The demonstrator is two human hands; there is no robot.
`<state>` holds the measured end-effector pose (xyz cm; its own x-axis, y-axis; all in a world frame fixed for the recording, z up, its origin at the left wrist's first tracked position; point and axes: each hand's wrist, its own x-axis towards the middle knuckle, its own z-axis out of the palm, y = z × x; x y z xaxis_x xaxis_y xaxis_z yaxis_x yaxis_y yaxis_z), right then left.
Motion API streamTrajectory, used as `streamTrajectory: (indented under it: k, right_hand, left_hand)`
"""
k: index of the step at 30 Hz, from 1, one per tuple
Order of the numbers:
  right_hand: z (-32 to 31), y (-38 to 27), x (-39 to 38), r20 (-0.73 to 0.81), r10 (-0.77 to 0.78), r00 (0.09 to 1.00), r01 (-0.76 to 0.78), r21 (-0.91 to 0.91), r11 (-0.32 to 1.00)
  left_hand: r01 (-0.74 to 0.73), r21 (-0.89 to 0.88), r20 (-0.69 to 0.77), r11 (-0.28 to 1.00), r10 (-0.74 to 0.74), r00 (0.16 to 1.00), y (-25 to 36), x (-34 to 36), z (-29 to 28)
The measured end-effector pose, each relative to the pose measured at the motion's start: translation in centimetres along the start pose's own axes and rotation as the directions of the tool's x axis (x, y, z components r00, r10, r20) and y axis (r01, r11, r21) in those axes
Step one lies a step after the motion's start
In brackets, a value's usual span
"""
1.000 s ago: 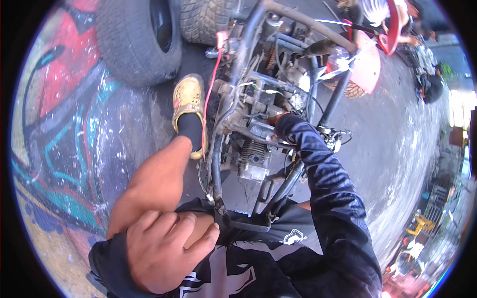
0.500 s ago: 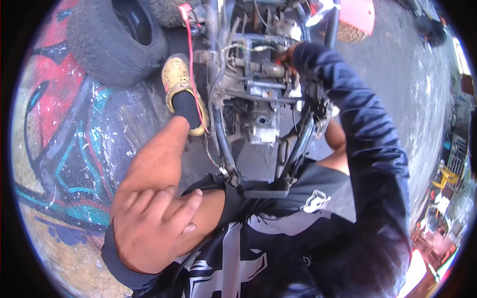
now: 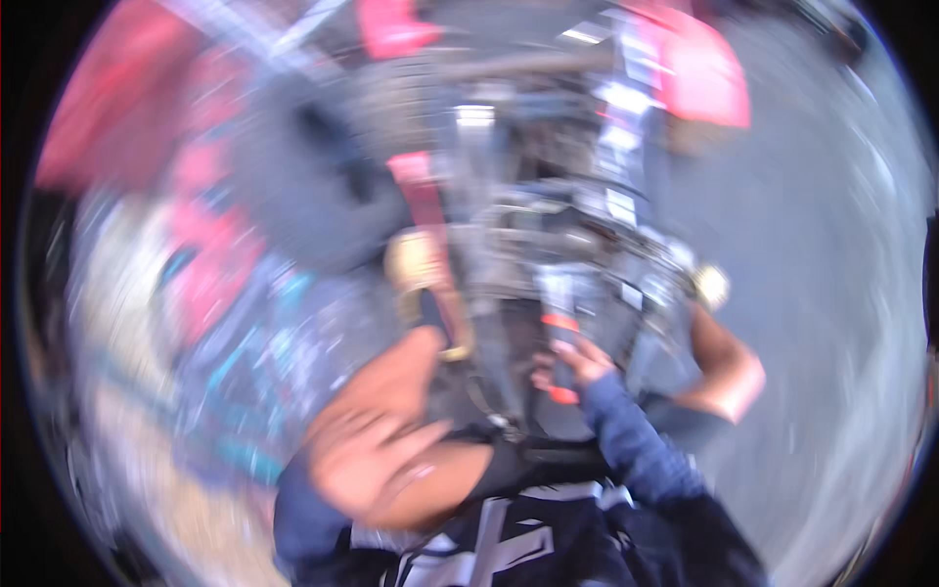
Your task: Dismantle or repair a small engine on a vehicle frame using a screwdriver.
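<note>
The picture is smeared by motion. My left hand [image 3: 367, 455] lies on my bent left leg near the knee, fingers stretched out and holding nothing. In front of me, at the near end of the bare vehicle frame [image 3: 489, 264], my right hand [image 3: 579, 362] is closed around a tool with a dark handle and orange ends [image 3: 561, 364]. A pale, silvery part seems to extend from its far end, but blur hides whether it belongs to the tool, and its kind cannot be told. Metal engine parts [image 3: 528, 220] sit within the frame beyond my right hand.
Large black tires [image 3: 303, 176] stand at the far left, beside a paint-marked floor [image 3: 245, 342]. A red strap or cable [image 3: 425, 201] runs near my left yellow clog [image 3: 413, 259]. A pinkish-red panel [image 3: 699, 68] is at the far right, with grey floor [image 3: 822, 245] beside it.
My right hand has drawn back from deep among the engine parts toward me, with the orange-ended tool now showing. The view has swung and blurred; my left hand stays on my leg.
</note>
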<state>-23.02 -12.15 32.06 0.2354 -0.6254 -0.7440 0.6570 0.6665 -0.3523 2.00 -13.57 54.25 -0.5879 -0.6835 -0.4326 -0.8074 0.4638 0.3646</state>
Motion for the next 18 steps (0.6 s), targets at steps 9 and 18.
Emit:
streamTrajectory:
  k: [9,18]
  right_hand:
    - [-11.4,9.0,0.4,0.093,0.061,0.994,-0.014,-0.440,0.898]
    - [-0.4,3.7,-0.3,0.395,-0.062,0.917,0.388,-0.841,0.378]
  left_hand:
    - [0.075,-0.123,0.047,0.990,-0.070,0.996,-1.7,-0.3,1.2]
    - [0.101,-0.141,0.026,0.985,-0.098,0.995,-1.7,-4.1,-2.2]
